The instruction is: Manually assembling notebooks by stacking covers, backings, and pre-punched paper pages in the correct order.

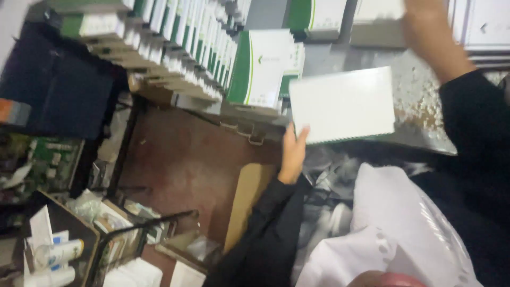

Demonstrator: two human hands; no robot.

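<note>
My left hand [292, 153] holds a flat white box [342, 104] by its lower left corner, lifted in front of me. My right hand [427, 26] reaches up toward the shelf at the top right, near a white box [378, 10]; the frame edge cuts off its fingers, so whether it grips anything is unclear. Both arms wear black sleeves. Rows of green-and-white boxes [260, 66] stand packed on the shelf to the left of the held box.
A worn metal surface [419, 114] lies under the held box. White plastic bags [393, 223] fill the lower right. A brown floor [186, 165], a cardboard piece [249, 196], a dark cabinet [64, 90] and a crate of bottles [56, 255] sit at left.
</note>
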